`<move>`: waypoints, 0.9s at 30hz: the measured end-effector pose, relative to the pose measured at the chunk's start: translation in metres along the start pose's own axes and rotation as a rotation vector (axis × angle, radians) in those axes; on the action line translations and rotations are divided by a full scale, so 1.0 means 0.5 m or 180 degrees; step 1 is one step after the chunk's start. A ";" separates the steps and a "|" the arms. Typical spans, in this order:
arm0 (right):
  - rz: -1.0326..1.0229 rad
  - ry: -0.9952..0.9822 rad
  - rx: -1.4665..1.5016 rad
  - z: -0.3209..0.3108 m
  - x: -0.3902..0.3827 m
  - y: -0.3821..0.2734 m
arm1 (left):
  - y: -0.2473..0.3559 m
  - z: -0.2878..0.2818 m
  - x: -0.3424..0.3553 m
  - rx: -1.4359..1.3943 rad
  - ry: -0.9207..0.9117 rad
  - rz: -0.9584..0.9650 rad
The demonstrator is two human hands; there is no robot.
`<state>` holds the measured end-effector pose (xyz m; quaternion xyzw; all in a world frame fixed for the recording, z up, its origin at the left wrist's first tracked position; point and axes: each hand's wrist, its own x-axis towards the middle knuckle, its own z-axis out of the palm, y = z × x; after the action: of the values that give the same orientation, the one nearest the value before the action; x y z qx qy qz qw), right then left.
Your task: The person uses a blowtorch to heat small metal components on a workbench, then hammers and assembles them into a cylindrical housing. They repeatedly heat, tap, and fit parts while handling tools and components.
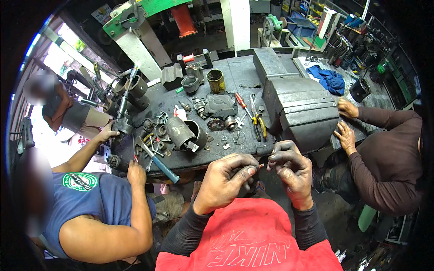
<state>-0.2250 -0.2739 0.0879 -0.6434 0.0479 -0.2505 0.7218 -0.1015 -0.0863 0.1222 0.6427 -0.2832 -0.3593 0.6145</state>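
Note:
My left hand and my right hand, both darkened with grime, are raised close together in front of my chest, short of the bench edge. Between the left thumb and fingers a small copper-coloured piece pokes out; its exact kind is too small to tell. The right fingers are curled into a pinch a little way off from it, and whatever they hold is hidden. Beyond the hands on the dark workbench lie a metal cylinder housing, a blue-handled hammer, yellow-handled pliers and a red-handled screwdriver.
A large vise stands at the bench's right. At the right, a person in a brown sleeve rests both hands beside it. On the left, a person in a blue sleeveless shirt handles metal parts. A yellow can sits farther back.

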 end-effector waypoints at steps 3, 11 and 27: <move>0.0253 -0.0074 0.0791 0.011 -0.004 0.007 | 0.006 0.004 0.004 0.0963 0.0308 0.0931; 0.0092 -0.0240 0.0012 0.011 0.004 -0.009 | 0.020 0.012 0.004 0.1587 0.0494 0.1242; -0.0290 0.0002 -0.0644 0.006 0.012 0.002 | 0.011 -0.002 0.021 0.1295 0.0231 0.0955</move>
<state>-0.2182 -0.2737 0.0887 -0.7144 0.0439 -0.2772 0.6410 -0.0939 -0.0946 0.1267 0.7164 -0.4196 -0.1764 0.5287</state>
